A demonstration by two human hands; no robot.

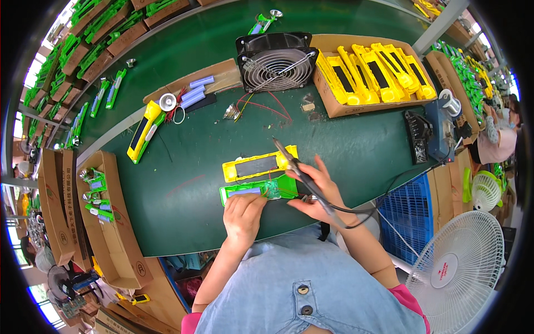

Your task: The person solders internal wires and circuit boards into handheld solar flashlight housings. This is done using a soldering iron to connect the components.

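A green lamp housing lies near the bench's front edge, with a blue cylindrical battery and a green circuit board inside. My left hand is closed over its near left side; the fingertips are bunched by the board, where a thin wire shows. In my right hand is a soldering iron, slanting with its tip up and away to the left, off the board. Below that hand's fingers a small shiny part shows beside the housing's right end. Just beyond lies a yellow cover with a dark panel.
A black metal fan stands at the back beside a carton of yellow covers. Loose batteries and an assembled yellow-green lamp lie left. Another carton flanks the bench. At right are a solder spool and white fan.
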